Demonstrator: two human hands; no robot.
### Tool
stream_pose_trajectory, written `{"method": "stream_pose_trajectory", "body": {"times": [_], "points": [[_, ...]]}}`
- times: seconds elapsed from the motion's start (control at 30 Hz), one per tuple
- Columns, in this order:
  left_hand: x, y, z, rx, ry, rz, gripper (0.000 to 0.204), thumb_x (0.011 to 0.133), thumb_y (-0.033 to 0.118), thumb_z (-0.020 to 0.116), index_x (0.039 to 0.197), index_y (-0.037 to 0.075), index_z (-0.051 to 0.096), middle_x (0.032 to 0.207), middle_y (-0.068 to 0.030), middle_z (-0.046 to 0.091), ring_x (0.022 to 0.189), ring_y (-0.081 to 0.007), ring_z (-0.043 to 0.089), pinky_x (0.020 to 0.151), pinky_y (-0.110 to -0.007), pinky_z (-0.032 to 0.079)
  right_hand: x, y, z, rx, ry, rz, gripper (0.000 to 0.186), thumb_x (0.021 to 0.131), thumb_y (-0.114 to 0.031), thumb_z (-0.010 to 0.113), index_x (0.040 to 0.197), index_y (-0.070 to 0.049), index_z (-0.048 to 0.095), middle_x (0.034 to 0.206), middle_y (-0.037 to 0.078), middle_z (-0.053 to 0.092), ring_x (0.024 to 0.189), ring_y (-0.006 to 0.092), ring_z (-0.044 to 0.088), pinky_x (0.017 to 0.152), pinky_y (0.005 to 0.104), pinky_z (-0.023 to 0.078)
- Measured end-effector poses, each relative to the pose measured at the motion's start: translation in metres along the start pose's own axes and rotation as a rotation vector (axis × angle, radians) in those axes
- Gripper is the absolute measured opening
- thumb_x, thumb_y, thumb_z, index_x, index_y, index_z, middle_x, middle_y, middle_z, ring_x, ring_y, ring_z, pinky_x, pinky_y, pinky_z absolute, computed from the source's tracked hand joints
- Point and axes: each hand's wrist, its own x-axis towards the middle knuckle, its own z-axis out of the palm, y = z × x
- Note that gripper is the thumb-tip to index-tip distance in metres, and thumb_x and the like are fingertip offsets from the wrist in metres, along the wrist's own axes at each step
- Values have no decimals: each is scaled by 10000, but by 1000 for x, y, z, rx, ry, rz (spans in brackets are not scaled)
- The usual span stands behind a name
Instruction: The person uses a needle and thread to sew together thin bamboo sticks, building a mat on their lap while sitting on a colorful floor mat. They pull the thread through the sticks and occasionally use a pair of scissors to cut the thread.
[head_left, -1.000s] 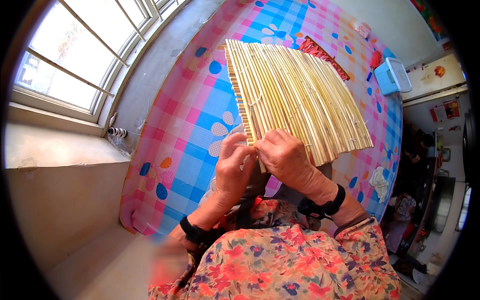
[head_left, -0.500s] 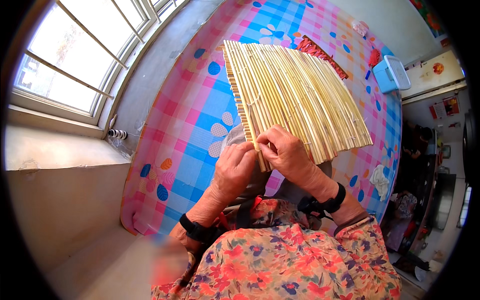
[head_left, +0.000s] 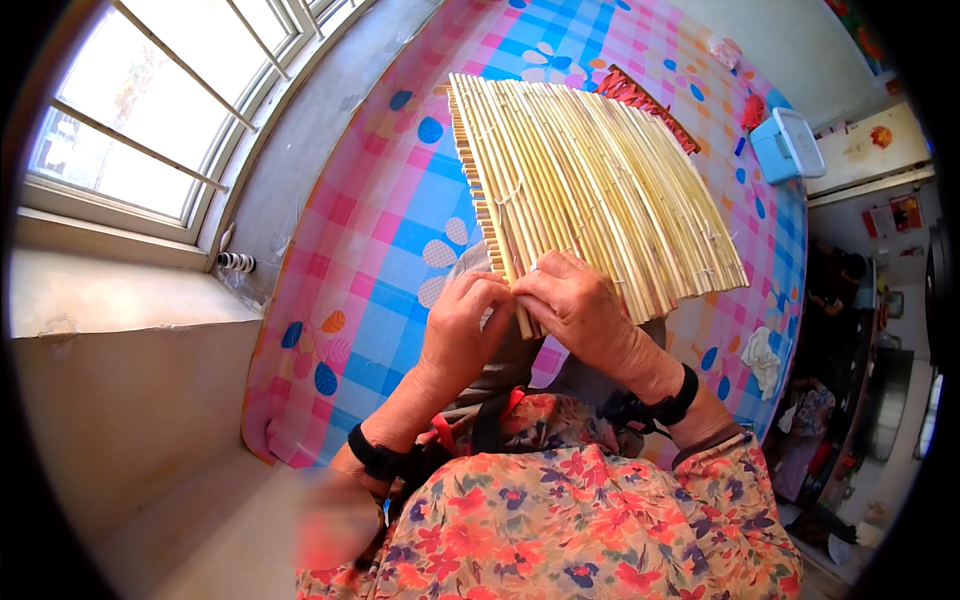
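A mat of pale yellow reed stalks (head_left: 600,190), bound side by side, slants over my lap and away from me. Short cut stalk ends line its left edge. A tie of thin cord shows on the stalks near that edge. At the mat's near left corner my two hands meet. My left hand (head_left: 460,325) is closed, thumb and finger pinched against the end of the outermost stalk. My right hand (head_left: 580,305) lies over the near edge, its fingertips pinched together beside the left ones. What is between the fingertips is too small to make out.
A pink and blue checked sheet (head_left: 370,300) spreads beneath. Beyond the mat lies a red piece with a brown edge (head_left: 650,105). A blue box with a white lid (head_left: 785,145) stands far right, a white cloth (head_left: 762,360) nearer. A barred window (head_left: 140,110) is left.
My left hand has turned slightly, its fingers rising along the stalk end. The right fingers have closed down nearer the left ones. The mat has shifted very little.
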Motion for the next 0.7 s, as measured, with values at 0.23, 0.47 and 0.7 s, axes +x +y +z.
{"method": "stream_pose_trajectory", "body": {"times": [0.23, 0.47, 0.7], "points": [[3, 3, -1, 54, -50, -50, 161, 769, -56, 680, 892, 6, 595, 905, -127, 636, 855, -283, 648, 733, -330, 528, 2, 0, -2, -27, -38, 8, 92, 780, -113, 660, 843, -58, 623, 823, 85, 560, 809, 271, 599, 713, 382, 500], [3, 1, -1, -50, -79, -153, 164, 795, -58, 669, 925, -2, 586, 910, -107, 615, 799, -213, 640, 705, -296, 527, 2, 4, -3, 38, -80, 80, 89, 778, -110, 656, 847, -69, 617, 833, 83, 562, 800, 285, 598, 710, 386, 499], [-2, 5, -2, -170, 0, -200, 133, 839, -54, 628, 963, -8, 610, 988, -101, 604, 839, -166, 627, 714, -275, 519, 1, 4, -3, 90, -39, 66, 115, 761, -13, 662, 864, -39, 615, 802, 107, 547, 739, 296, 586, 649, 374, 491]]}}
